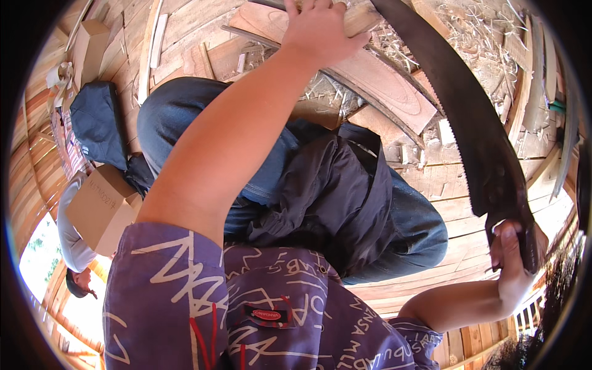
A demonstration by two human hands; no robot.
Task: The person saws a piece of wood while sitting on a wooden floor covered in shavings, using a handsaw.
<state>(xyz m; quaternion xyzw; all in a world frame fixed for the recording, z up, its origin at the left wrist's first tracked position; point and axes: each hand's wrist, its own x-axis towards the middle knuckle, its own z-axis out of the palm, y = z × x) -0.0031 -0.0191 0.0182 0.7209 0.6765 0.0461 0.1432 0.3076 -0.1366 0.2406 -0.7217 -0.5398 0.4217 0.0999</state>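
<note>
My left hand [317, 31] reaches far forward and grips a reddish wooden board [388, 89]. Its thumb points right across the wood, and its fingertips are partly cut off by the upper edge of the view. The board has a curved pencil-like line near its closer end and dark, rough edges. In my right hand [515, 246], at the far right, is the handle of a large handsaw [462, 98]. The saw's dark, toothed blade rises up and to the left, its tip beyond the top edge. A black cloth [333, 197] lies across my crossed legs.
Wood shavings [475, 55] and offcuts litter the plank floor [459, 216] ahead and right. Long strips [536, 80] lie at the right. On the left, another person [74, 228] is near a brown box [102, 206] and a dark bag-like item [98, 123].
</note>
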